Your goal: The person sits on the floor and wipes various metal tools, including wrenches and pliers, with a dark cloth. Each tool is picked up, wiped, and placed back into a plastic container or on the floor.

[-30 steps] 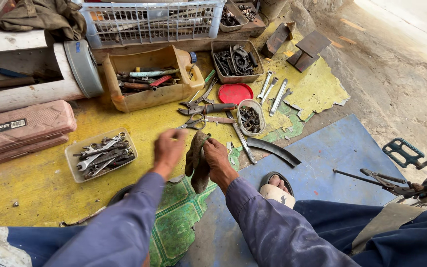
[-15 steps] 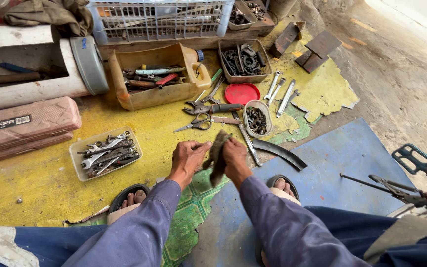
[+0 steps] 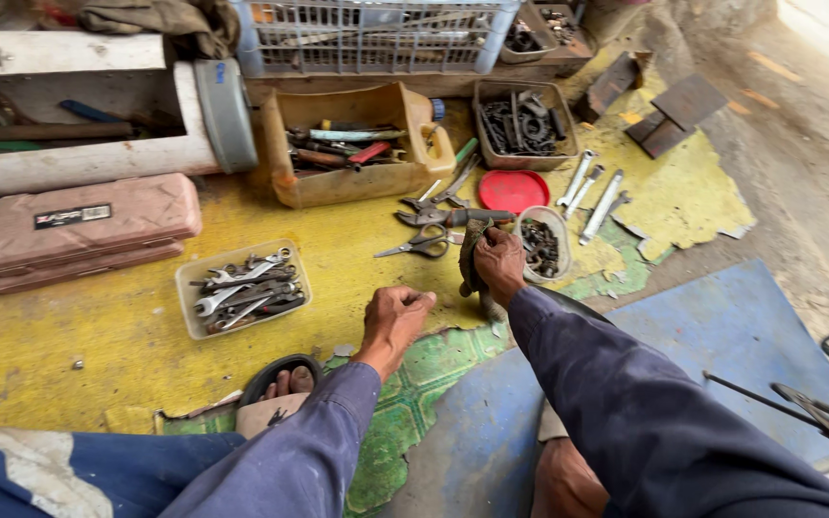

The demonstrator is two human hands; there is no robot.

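From up here I see my right hand (image 3: pixel 499 261) gripping a dirty rag (image 3: pixel 472 264); its fingers (image 3: pixel 487 280) are curled round the cloth, which hangs bunched on the left side of the hand and trails down to the floor just below it; the rag sits right inside the grasp, pressed against the palm. My left hand (image 3: pixel 393 321) rests a little apart from it, lower and to the left, knuckles up, its fingers folded loosely inward with nothing in them that I can make out; whether the fingertips touch the yellow floor (image 3: pixel 98 355) I cannot tell.

Just beyond the right hand lies a small clear tub of bolts (image 3: pixel 541 246), almost touching the knuckles; a red lid (image 3: pixel 513 190) sits behind that tub; scissors (image 3: pixel 416 247) and pliers (image 3: pixel 448 217) lie on the floor just left of the rag; three long sockets (image 3: pixel 592 195) lie side by side to the right of the lid. A clear tray of wrenches (image 3: pixel 242 288) stands well to the left of the left hand; a yellow box of tools (image 3: pixel 357 149) stands further back; a pink case (image 3: pixel 69 225) lies at the far left. My sandalled foot (image 3: pixel 280 388) shows below the left hand; both sleeves are dark blue.
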